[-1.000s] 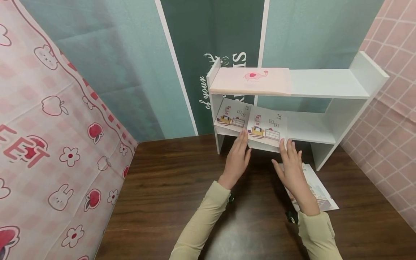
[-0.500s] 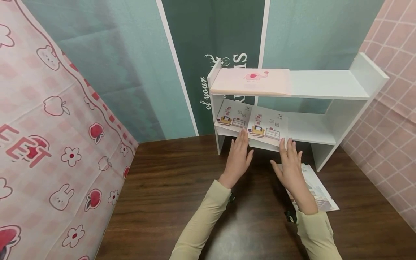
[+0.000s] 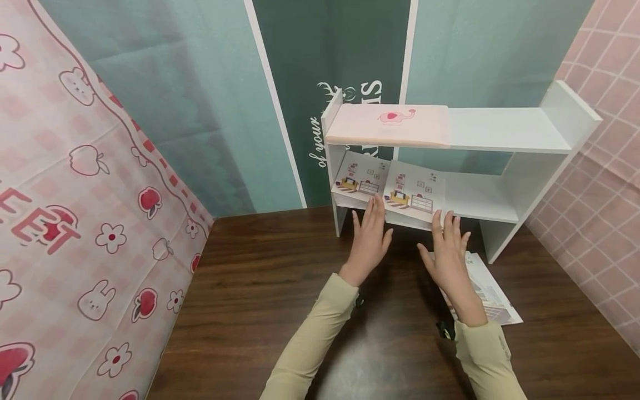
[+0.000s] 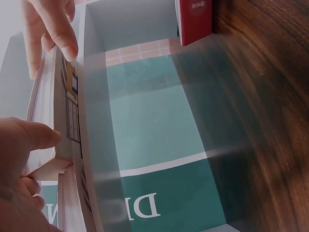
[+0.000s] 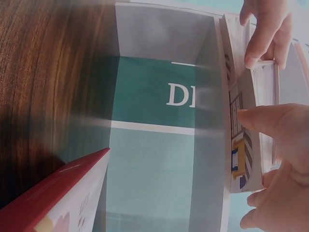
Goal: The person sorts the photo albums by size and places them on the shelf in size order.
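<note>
Two thick white books with a room drawing on the covers lie side by side on the middle level of a white shelf (image 3: 510,128): the left book (image 3: 361,176) and the right book (image 3: 412,191). My left hand (image 3: 367,241) touches the right book's near left corner with outstretched fingertips. At its near right corner, the fingers of my right hand (image 3: 449,261) rest straight along the side. Both thumbs point inward below the book in the head view. In the right wrist view the right thumb (image 5: 270,121) passes in front of the page edges.
A pink elephant book (image 3: 395,122) lies on the top level, at the left. Under my right forearm, a book (image 3: 487,289) lies on the brown table (image 3: 240,311). A patterned pink cloth (image 3: 115,266) hangs at left; pink tiles (image 3: 595,222) cover the right side.
Both hands stay at the right book, which keeps its place. The outer finger of my left hand now spreads away from the others.
</note>
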Demonstrator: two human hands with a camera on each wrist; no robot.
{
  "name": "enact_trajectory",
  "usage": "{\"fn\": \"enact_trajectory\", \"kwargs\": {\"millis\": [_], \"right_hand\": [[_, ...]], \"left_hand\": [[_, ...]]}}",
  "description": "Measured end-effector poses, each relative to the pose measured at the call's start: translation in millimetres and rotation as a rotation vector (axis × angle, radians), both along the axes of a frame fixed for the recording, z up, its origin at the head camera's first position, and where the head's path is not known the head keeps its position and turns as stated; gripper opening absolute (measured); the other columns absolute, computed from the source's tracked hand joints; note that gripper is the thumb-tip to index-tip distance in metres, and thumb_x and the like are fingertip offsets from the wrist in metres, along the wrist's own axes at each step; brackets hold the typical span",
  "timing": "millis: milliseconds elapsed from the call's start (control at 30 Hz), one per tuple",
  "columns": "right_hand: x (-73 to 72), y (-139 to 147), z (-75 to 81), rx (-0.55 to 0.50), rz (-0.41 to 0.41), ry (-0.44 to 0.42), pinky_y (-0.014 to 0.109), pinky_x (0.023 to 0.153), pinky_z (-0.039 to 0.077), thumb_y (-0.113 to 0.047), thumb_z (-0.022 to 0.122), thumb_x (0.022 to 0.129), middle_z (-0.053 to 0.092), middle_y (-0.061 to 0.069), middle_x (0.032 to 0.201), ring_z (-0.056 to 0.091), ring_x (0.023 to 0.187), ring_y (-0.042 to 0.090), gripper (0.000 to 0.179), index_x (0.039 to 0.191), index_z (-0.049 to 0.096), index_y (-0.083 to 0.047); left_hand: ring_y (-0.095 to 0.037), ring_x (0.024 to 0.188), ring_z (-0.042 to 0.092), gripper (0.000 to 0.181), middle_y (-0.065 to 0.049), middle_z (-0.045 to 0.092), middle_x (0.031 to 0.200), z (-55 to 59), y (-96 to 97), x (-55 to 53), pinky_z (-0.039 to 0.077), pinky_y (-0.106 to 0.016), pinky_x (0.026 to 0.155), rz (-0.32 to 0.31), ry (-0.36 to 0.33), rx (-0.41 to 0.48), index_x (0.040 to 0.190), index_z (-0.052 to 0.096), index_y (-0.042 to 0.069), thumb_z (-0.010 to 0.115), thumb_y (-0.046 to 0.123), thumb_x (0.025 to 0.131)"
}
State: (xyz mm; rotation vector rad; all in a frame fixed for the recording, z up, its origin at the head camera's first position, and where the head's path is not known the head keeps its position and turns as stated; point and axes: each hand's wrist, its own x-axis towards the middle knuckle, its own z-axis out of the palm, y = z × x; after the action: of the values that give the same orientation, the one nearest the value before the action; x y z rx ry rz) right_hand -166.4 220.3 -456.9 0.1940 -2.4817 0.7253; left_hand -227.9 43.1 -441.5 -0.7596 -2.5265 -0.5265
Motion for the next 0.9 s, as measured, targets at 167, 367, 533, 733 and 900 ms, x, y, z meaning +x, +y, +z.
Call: {"fn": "enact_trajectory", "kwargs": {"millis": [167, 367, 533, 733, 900], "right_hand": [[-1.2, 3.2, -0.4, -0.002, -0.015, 0.007, 0.068, 0.103, -0.005, -0.007, 0.066, 0.083, 0.007, 0.036, 0.147, 0.004, 0.136, 0.051, 0.086, 0.149, 0.011, -0.004], [-2.8, 4.9, -0.2, -0.001, -0.007, 0.005, 0.067, 0.104, -0.006, -0.008, 0.067, 0.082, 0.008, 0.036, 0.147, 0.004, 0.136, 0.051, 0.088, 0.149, 0.010, -0.004], [-4.6, 4.8, 0.6, -0.001, -0.006, 0.004, 0.067, 0.103, -0.006, -0.008, 0.067, 0.083, 0.007, 0.036, 0.147, 0.004, 0.136, 0.051, 0.087, 0.149, 0.010, -0.004], [-6.2, 3.4, 1.7, -0.001, -0.014, -0.010, 0.067, 0.103, -0.007, -0.009, 0.066, 0.084, 0.007, 0.036, 0.147, 0.003, 0.136, 0.051, 0.086, 0.149, 0.010, -0.003], [-6.9, 2.4, 2.2, 0.001, -0.022, -0.015, 0.067, 0.103, -0.007, -0.009, 0.066, 0.084, 0.007, 0.037, 0.147, 0.003, 0.136, 0.051, 0.086, 0.149, 0.010, -0.003]], "left_hand": [[-0.023, 0.143, 0.010, 0.082, -0.009, 0.016, 0.154, 0.6, 2.8, -0.5, 0.014, -0.062, 0.107, -0.002, -0.006, -0.024, 0.148, 0.002, 0.000, 0.056, 0.026, 0.093], [-0.022, 0.143, 0.009, 0.081, -0.009, 0.016, 0.154, -0.1, 4.1, -1.6, 0.012, -0.063, 0.107, 0.008, -0.005, -0.039, 0.148, 0.002, 0.000, 0.055, 0.028, 0.093], [-0.022, 0.143, 0.008, 0.082, -0.008, 0.014, 0.154, 0.1, 4.9, -3.2, 0.013, -0.065, 0.106, 0.028, 0.004, -0.059, 0.148, 0.000, 0.001, 0.054, 0.029, 0.094], [-0.022, 0.143, 0.009, 0.084, -0.007, 0.014, 0.154, 1.2, 5.7, -4.4, 0.016, -0.065, 0.105, 0.046, 0.000, -0.067, 0.148, 0.000, 0.001, 0.057, 0.029, 0.092], [-0.022, 0.143, 0.007, 0.083, -0.007, 0.014, 0.154, 2.6, 6.1, -3.8, 0.014, -0.065, 0.106, 0.056, -0.013, -0.080, 0.148, 0.000, 0.002, 0.056, 0.029, 0.093]]}}
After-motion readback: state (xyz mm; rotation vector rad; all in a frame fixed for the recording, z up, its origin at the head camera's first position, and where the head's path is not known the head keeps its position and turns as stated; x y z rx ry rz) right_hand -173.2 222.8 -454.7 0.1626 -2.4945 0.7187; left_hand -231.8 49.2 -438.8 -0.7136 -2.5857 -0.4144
